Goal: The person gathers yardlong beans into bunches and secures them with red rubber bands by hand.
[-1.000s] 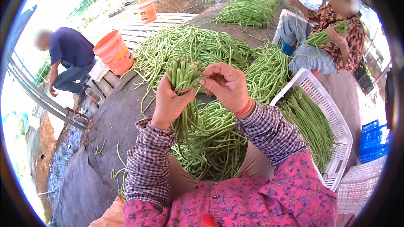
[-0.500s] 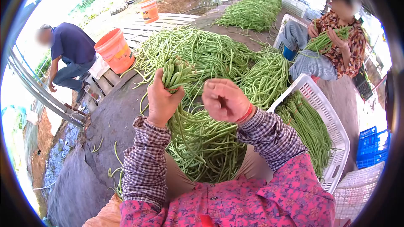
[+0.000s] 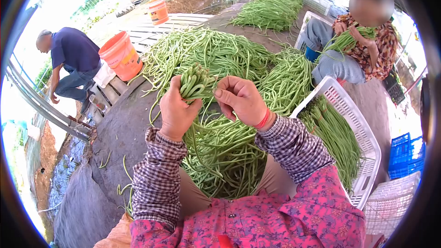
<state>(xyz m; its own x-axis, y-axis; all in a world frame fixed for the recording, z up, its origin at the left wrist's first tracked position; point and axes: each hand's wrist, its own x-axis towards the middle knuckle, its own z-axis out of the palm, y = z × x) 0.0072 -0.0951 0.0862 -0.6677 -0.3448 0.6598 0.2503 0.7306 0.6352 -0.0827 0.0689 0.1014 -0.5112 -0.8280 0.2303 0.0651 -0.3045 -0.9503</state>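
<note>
My left hand [image 3: 178, 115] is wrapped round a bunch of long green beans [image 3: 196, 82], the cut ends sticking up above the fist and the long pods hanging down. Close to the right side of these ends is my right hand [image 3: 242, 102], its thumb and forefinger pinched together. What the pinch holds, if anything, is too small to make out. A red band [image 3: 263, 118] circles my right wrist. Beneath both hands lies a big heap of loose long beans [image 3: 225, 149], reaching between my knees.
At my right stands a white crate [image 3: 367, 156] with neatly laid beans [image 3: 331, 138]. An orange bucket [image 3: 120, 57] is beyond the heap on the left. One person [image 3: 76, 55] bends at left; another [image 3: 363, 41] sits at right holding beans. Blue crates [image 3: 406, 156] are far right.
My right hand has moved left to the bunch's ends and turned, with thumb and forefinger now together. My left hand still grips the bunch. The person at right has raised their beans slightly.
</note>
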